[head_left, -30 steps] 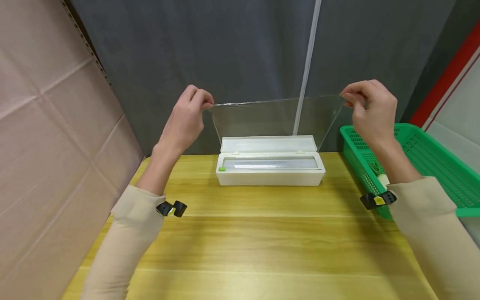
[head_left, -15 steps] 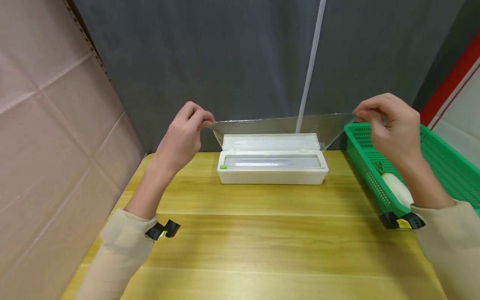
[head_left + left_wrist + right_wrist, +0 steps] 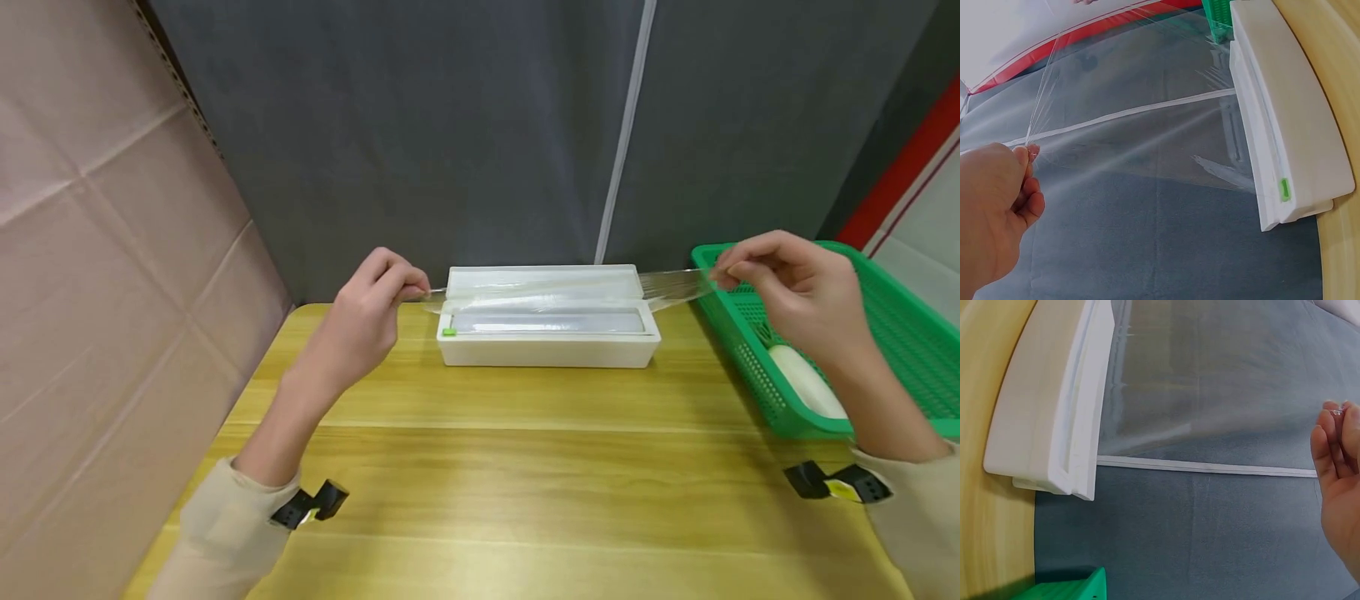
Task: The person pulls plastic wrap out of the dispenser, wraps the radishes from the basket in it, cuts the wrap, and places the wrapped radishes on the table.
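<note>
A clear sheet of plastic wrap (image 3: 675,286) stretches between my two hands and runs down to a white wrap dispenser box (image 3: 547,352), whose lid (image 3: 543,282) stands raised at the back. My left hand (image 3: 367,312) pinches one corner, to the left of the box. At the other corner, my right hand (image 3: 806,287) pinches the film above the basket. In the left wrist view the film (image 3: 1141,125) spans from the fingertips to the box, gathered into creases near the pinch. A green slider (image 3: 448,332) sits at the box's left end.
A green plastic basket (image 3: 738,367) stands on the right side of the wooden table (image 3: 525,483), with a white radish (image 3: 806,382) inside, partly behind my right forearm. A grey curtain (image 3: 420,125) hangs behind the table. A pinkish covered wall (image 3: 112,292) rises at the left.
Both hands have come down with the film, from well above the raised lid to about its height. The right hand has also shifted outward to the right. The box has stayed in place.
</note>
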Demonstrator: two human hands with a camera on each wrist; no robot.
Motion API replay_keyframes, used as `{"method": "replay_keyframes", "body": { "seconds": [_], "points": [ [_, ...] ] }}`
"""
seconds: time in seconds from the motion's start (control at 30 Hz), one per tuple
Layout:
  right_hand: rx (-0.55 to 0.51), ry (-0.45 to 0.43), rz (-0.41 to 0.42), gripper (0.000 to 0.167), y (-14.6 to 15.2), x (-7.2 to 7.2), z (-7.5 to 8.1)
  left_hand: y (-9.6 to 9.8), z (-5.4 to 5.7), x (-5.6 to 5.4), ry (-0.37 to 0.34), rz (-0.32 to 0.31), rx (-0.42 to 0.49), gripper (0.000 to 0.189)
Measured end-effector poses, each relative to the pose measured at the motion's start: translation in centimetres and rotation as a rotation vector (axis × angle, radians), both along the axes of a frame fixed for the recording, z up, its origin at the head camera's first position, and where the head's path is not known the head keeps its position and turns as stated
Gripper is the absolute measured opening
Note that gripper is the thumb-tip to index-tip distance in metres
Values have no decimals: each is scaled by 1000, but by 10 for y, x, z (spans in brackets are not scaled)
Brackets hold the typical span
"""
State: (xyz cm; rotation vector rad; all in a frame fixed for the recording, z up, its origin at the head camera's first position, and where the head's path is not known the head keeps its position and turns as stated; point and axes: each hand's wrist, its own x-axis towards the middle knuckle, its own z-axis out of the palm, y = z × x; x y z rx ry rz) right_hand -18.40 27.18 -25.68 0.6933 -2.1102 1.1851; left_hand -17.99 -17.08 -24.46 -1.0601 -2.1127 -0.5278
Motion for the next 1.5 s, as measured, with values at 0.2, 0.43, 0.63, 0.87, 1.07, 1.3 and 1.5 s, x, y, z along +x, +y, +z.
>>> {"method": "replay_keyframes", "body": {
  "seconds": [0.2,0.43,0.63,0.87,1.07,1.3,1.5],
  "points": [
    [56,-40,52,13,6,10,-9,-1,-9,11,-60,-15,5,7],
    [152,-101,58,15,11,21,-17,-1,-24,21,-107,-101,24,15],
    [154,-151,130,18,15,24,-25,0,-41,31,-191,-183,24,13],
    [181,-204,247,23,21,28,-36,1,-65,40,-320,-242,11,22],
    [189,-272,346,24,27,31,-46,3,-83,48,-449,-269,-32,20],
    [201,-319,460,31,30,32,-60,6,-105,56,-585,-262,-88,12],
    [226,-375,557,32,29,34,-74,9,-120,60,-691,-231,-148,15]
  ]
}}
